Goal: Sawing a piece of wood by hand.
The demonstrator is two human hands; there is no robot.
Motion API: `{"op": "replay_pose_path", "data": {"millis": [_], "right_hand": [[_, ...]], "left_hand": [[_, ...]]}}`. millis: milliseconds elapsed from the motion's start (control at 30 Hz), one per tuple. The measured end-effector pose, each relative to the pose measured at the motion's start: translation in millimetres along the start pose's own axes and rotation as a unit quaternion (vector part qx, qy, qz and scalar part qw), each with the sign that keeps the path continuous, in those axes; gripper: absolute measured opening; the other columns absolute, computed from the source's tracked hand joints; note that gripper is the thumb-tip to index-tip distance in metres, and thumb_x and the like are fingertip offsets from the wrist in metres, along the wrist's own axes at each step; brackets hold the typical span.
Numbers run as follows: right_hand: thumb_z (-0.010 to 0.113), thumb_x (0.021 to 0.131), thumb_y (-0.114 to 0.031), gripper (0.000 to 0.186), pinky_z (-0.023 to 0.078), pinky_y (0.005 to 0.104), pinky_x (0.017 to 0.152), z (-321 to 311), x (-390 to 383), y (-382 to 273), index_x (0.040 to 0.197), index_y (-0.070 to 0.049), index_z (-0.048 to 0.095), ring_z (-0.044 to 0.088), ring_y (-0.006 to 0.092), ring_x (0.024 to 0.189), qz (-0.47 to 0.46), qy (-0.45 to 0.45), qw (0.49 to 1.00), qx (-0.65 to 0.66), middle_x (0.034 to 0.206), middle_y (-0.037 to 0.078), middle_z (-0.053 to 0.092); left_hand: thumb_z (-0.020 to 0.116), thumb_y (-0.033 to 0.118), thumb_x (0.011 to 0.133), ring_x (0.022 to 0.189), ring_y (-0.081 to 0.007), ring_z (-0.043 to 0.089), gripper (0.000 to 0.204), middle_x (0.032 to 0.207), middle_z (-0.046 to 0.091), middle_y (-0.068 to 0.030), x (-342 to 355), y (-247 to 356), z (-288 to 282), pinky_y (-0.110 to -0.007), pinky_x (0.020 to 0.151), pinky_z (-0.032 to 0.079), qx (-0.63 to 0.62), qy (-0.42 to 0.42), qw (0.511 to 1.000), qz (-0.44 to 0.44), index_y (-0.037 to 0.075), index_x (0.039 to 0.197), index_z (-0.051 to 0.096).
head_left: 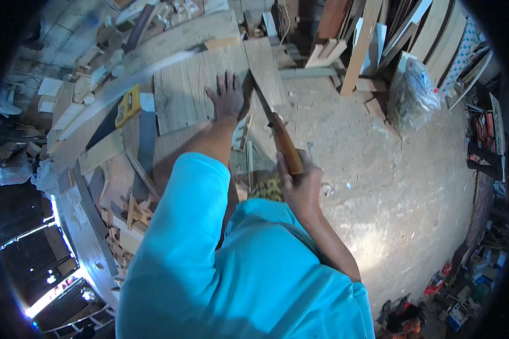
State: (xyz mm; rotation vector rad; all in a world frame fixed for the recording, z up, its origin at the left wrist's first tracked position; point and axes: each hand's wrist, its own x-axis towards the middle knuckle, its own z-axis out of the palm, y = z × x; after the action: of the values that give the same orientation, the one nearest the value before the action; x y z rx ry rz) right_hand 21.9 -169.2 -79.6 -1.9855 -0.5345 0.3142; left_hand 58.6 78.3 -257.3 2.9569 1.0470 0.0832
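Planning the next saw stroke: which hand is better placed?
Probably the right hand: it grips the saw handle, while the left hand lies spread on the board.

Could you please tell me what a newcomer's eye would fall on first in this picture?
Probably the bright turquoise fabric shirt filling the lower middle. Above it, the left hand lies spread on a pale, flat, wood-grained board, while the right hand grips a brown-handled saw with a narrow dark blade. Left of the board, a second saw with a bright yellow handle stands out.

Left hand (229, 105) on board (181, 90); handsaw (285, 141) right of hand; second saw (110, 124) left of board.
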Motion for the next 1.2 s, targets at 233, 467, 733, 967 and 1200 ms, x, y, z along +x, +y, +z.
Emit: {"op": "replay_pose_path", "data": {"millis": [233, 467, 733, 967, 1200], "right_hand": [[0.064, 0.08, -0.017, 0.022, 0.044, 0.036, 0.047, 21.4, 20.2, 20.3, 0.085, 0.004, 0.059, 0.058, 0.0379, 0.054, -0.049, 0.014, 0.997, -0.062, 0.057, 0.023, 0.055], [0.065, 0.078, -0.016, 0.024, 0.044, 0.0424, 0.05, 47.5, 36.5, 32.4, 0.088, 0.004, 0.057, 0.057, 0.0423, 0.061, -0.014, 0.051, 0.998, -0.029, 0.062, 0.026, 0.055], [0.063, 0.08, -0.014, 0.02, 0.044, 0.0368, 0.05, -19.5, -37.2, 3.9, 0.088, 0.004, 0.057, 0.058, 0.0378, 0.056, 0.017, 0.015, 1.0, 0.013, 0.061, 0.024, 0.055], [0.064, 0.079, -0.013, 0.018, 0.045, 0.0369, 0.05, 42.1, 13.0, 29.6, 0.083, 0.003, 0.057, 0.06, 0.0333, 0.054, -0.03, 0.03, 0.999, -0.018, 0.061, 0.022, 0.057], [0.063, 0.083, -0.018, 0.024, 0.039, 0.0277, 0.047, 43.7, 25.0, 39.2, 0.082, 0.006, 0.059, 0.044, 0.0074, 0.055, -0.024, 0.045, 0.997, 0.062, 0.056, 0.005, 0.051]], "left_hand": [[0.029, 0.024, 0.093, 0.135, -0.0281, 0.013, 0.046, 0.147, 0.018, -0.0029, 3.3, -0.5, 9.3, -0.07, 0.097, 0.007, 0.014, -0.024, 1.0, -0.009, 0.016, 0.137, 0.027], [0.026, 0.023, 0.092, 0.135, -0.0283, 0.014, 0.047, 0.148, 0.017, -0.0006, 7.9, -7.7, 17.2, -0.072, 0.094, 0.009, 0.033, -0.026, 0.999, 0.005, 0.02, 0.139, 0.023], [0.037, 0.034, 0.087, 0.136, -0.0274, 0.011, 0.054, 0.147, 0.019, -0.0036, -2.0, 2.7, 1.4, -0.07, 0.098, 0.008, 0.016, 0.021, 1.0, -0.008, 0.015, 0.137, 0.028], [0.036, 0.037, 0.088, 0.135, -0.0276, 0.015, 0.051, 0.145, 0.025, -0.0041, -2.9, -0.4, 5.6, -0.07, 0.098, 0.008, -0.059, 0.065, 0.996, 0.005, 0.015, 0.134, 0.035], [0.032, 0.035, 0.09, 0.135, -0.022, 0.018, 0.047, 0.146, 0.024, 0.0018, -5.4, 7.4, -4.5, -0.069, 0.099, 0.002, -0.043, 0.057, 0.997, -0.043, 0.017, 0.134, 0.038]]}}
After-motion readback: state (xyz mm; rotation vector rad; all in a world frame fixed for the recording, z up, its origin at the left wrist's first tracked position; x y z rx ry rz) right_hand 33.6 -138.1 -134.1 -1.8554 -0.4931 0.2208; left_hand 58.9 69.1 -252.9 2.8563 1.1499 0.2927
